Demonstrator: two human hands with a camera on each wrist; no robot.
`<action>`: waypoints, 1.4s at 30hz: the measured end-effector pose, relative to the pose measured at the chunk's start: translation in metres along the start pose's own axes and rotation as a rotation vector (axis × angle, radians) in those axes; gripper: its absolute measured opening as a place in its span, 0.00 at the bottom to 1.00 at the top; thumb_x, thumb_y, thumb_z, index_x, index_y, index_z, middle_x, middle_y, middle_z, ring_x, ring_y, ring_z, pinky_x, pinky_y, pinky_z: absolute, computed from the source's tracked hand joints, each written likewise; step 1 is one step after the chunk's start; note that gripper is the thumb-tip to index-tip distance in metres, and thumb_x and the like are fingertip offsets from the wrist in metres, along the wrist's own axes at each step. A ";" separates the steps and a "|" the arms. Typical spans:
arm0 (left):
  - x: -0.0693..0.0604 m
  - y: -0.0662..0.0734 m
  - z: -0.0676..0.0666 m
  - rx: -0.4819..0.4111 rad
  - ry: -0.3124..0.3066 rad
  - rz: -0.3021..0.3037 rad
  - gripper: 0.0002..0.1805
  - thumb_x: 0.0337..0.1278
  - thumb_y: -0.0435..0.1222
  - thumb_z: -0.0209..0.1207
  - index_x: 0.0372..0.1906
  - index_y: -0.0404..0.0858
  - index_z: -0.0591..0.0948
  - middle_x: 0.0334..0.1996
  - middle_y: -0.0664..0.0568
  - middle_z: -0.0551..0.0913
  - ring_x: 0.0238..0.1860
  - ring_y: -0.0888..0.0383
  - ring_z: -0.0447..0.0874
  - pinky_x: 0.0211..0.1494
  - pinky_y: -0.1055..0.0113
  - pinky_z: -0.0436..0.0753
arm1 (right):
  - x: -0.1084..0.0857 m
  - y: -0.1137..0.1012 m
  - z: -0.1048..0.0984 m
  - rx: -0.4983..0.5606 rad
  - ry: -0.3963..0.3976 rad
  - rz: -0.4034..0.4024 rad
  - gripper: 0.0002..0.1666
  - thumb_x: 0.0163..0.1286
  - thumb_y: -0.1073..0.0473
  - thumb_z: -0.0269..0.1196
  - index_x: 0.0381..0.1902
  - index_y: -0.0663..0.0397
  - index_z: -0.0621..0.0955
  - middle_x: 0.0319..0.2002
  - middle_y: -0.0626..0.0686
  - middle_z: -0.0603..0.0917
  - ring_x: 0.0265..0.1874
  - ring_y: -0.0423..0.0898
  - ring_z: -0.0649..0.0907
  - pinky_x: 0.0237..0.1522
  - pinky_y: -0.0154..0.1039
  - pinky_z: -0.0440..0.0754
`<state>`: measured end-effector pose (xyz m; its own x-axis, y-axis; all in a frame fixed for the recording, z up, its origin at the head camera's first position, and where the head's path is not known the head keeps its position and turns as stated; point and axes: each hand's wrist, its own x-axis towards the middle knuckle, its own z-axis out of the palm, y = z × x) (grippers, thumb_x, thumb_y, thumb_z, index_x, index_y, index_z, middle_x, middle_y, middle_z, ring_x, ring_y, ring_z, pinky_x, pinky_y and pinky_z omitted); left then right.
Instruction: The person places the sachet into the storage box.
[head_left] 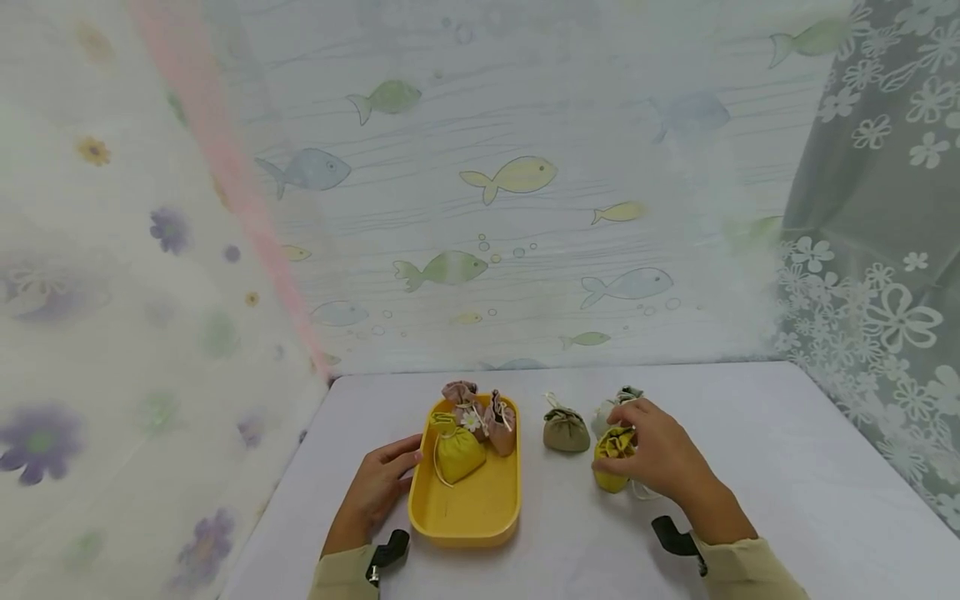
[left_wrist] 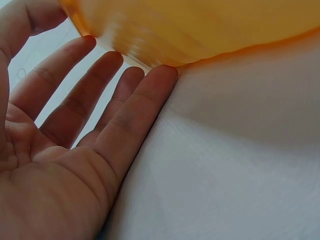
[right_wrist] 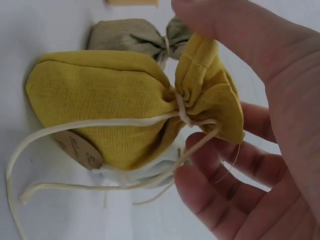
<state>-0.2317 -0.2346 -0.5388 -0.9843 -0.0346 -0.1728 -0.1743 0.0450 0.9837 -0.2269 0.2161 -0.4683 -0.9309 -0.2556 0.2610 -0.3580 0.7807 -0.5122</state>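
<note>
My left hand has its fingertips against the left wall of the yellow tray; in the left wrist view the fingers are spread and fairly straight at the tray's side. The tray holds a yellow pouch and mauve pouches, one with a white flower. To the right, my right hand grips the gathered top of another yellow pouch. The right wrist view shows thumb and fingers around the neck of this pouch, with cords and a brown tag hanging from it.
An olive-green pouch stands between the tray and my right hand. Partly hidden behind that hand are a pale pouch and a grey-green pouch top. A fish-patterned curtain rises behind the white table.
</note>
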 end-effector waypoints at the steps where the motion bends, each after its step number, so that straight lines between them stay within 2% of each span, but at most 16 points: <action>1: 0.000 0.000 0.000 0.006 0.002 -0.001 0.28 0.62 0.46 0.70 0.66 0.44 0.82 0.69 0.48 0.78 0.68 0.48 0.78 0.62 0.54 0.86 | 0.000 0.000 0.001 -0.005 0.006 -0.005 0.35 0.48 0.37 0.82 0.49 0.45 0.83 0.45 0.46 0.79 0.42 0.45 0.80 0.42 0.44 0.84; 4: 0.000 0.000 0.000 0.004 0.005 -0.008 0.28 0.63 0.46 0.69 0.67 0.44 0.82 0.70 0.48 0.78 0.68 0.49 0.78 0.62 0.55 0.86 | 0.000 0.000 0.001 -0.007 0.030 -0.029 0.31 0.50 0.42 0.82 0.47 0.47 0.83 0.44 0.46 0.79 0.41 0.44 0.81 0.42 0.43 0.84; 11: 0.000 0.002 -0.001 -0.018 -0.005 -0.008 0.28 0.63 0.44 0.69 0.66 0.42 0.82 0.70 0.46 0.78 0.67 0.49 0.79 0.61 0.55 0.86 | -0.001 0.001 -0.002 0.031 0.071 -0.066 0.21 0.54 0.51 0.80 0.42 0.46 0.84 0.41 0.43 0.82 0.36 0.39 0.82 0.37 0.34 0.85; 19: 0.000 0.003 0.000 -0.032 -0.007 0.004 0.27 0.64 0.43 0.69 0.67 0.41 0.81 0.70 0.46 0.77 0.67 0.50 0.80 0.61 0.55 0.86 | -0.001 0.002 -0.003 0.050 0.091 -0.075 0.09 0.62 0.56 0.76 0.39 0.45 0.88 0.39 0.42 0.85 0.33 0.36 0.83 0.35 0.32 0.85; 29: 0.001 0.002 0.000 -0.036 -0.006 0.016 0.27 0.64 0.42 0.68 0.66 0.40 0.82 0.69 0.45 0.78 0.66 0.49 0.80 0.61 0.54 0.86 | -0.001 0.003 -0.004 0.039 0.132 -0.080 0.06 0.63 0.59 0.75 0.37 0.43 0.88 0.38 0.42 0.86 0.31 0.35 0.81 0.32 0.31 0.83; 35: 0.003 0.001 -0.001 -0.028 -0.002 0.004 0.27 0.62 0.44 0.70 0.65 0.42 0.83 0.69 0.47 0.79 0.66 0.50 0.80 0.60 0.55 0.86 | 0.000 0.001 -0.005 0.028 0.136 -0.061 0.06 0.65 0.59 0.74 0.38 0.44 0.88 0.38 0.42 0.86 0.32 0.36 0.81 0.33 0.31 0.83; 42: 0.002 0.000 -0.001 -0.023 -0.007 0.001 0.28 0.62 0.44 0.70 0.66 0.41 0.82 0.69 0.45 0.78 0.66 0.48 0.80 0.60 0.55 0.87 | 0.001 -0.001 -0.005 0.014 0.169 -0.060 0.05 0.63 0.59 0.75 0.36 0.44 0.88 0.35 0.42 0.84 0.31 0.36 0.80 0.31 0.31 0.83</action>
<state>-0.2338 -0.2355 -0.5389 -0.9847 -0.0277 -0.1719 -0.1725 0.0223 0.9848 -0.2267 0.2175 -0.4636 -0.8827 -0.2011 0.4246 -0.4146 0.7585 -0.5027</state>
